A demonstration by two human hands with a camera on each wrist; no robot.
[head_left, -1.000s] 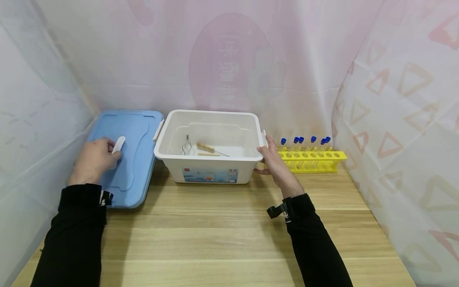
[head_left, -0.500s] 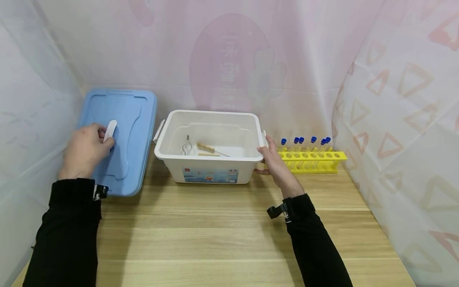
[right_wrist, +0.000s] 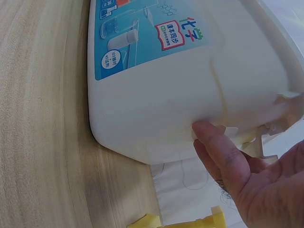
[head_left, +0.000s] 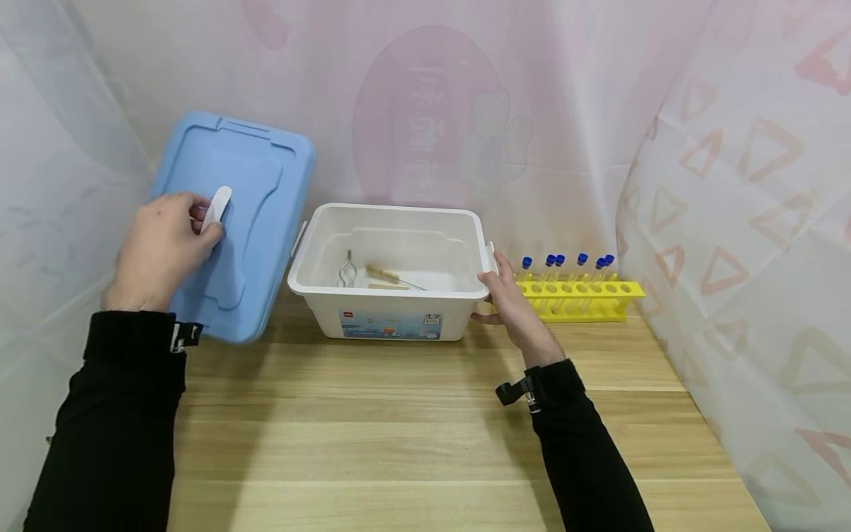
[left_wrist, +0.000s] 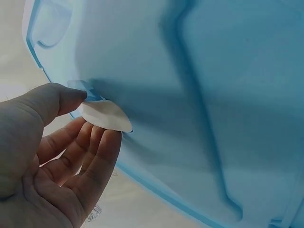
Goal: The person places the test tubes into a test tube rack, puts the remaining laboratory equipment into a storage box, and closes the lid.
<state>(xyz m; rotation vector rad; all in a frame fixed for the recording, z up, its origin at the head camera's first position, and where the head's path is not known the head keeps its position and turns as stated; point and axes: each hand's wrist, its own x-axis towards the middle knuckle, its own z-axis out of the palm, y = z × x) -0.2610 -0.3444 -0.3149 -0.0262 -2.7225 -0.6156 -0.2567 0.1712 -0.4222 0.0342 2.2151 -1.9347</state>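
Observation:
My left hand pinches the white handle of a blue lid. In the head view the lid stands tilted at the left, beside a white plastic storage box with a blue label. The left wrist view shows the thumb above the handle and the fingers under it. At the box's right end, my right hand grips below the rim, its fingertips against the wall in the right wrist view. Inside the open box lie a wire clamp-like tool and a test-tube brush.
A yellow rack with several blue-capped test tubes stands just right of the box, close to my right hand. Printed curtains hang behind and at both sides. The wooden table extends in front.
My left hand has raised the lid by its handle and tilted it more upright, its top edge now well above the box. My right hand and the box stay in place.

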